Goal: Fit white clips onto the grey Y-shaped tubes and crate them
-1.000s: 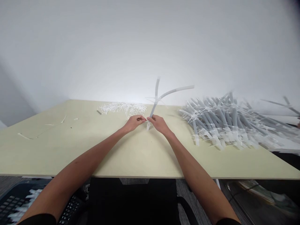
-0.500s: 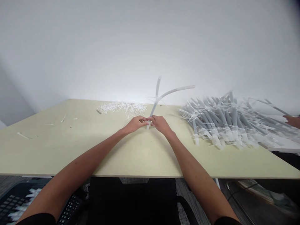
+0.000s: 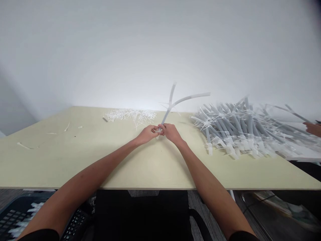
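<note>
**Item 1, in hand:** a grey corrugated tube assembly, three arms joined at a white cable-tie knot, with one arm pointing down into your grip and the other two rising and reaching right, above the far part of the bench.

**Item 2:** your left hand, closed, its fingertips pinching the lower end of the assembly from the left.

**Item 3:** your right hand, closed on the same lower end from the right, knuckles up. The two grips are pressed together, touching each other, and the exact finger placement is hidden.

**Surroundings, on the pale yellow bench:**
- A heap of loose white cable ties, straight ahead and just beyond your hands.
- A large pile of finished tube assemblies, to your right, with white tie ends toward you.
- A few stray tie strips, far left.

**Other person:** a co-worker's hand at the right edge, beyond the pile, near a tube.

**Below the bench:** a black keyboard with white scraps on it, lower left.
</note>
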`<action>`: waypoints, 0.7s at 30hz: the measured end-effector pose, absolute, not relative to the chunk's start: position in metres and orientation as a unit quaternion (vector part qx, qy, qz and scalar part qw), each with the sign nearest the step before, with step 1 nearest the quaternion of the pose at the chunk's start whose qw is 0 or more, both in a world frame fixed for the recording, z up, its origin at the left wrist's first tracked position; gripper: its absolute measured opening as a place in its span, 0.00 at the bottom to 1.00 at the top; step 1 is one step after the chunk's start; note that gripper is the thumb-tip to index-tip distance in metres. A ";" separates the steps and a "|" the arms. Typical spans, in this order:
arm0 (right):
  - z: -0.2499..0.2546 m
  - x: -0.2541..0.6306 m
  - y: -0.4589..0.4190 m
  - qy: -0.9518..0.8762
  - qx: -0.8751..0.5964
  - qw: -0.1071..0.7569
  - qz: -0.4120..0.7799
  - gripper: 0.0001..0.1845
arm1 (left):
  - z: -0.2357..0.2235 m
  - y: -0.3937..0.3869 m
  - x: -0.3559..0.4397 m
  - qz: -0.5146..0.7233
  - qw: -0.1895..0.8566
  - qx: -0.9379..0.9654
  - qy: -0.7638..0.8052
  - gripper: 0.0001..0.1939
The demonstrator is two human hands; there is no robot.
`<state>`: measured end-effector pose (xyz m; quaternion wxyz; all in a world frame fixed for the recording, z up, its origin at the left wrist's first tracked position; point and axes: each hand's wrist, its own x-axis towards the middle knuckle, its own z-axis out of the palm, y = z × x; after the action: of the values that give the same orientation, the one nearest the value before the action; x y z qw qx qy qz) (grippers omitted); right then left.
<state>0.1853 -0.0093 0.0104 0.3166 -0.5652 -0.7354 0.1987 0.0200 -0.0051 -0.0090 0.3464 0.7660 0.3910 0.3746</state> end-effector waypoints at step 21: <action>0.004 0.168 -0.014 -0.648 -0.512 0.428 0.368 0.13 | -0.019 0.013 0.013 0.425 0.400 0.681 0.442 0.15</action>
<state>0.1675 -0.0144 0.0041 0.4275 -0.5124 -0.6477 0.3677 0.0134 0.0126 -0.0191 0.4000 0.6814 0.4419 0.4247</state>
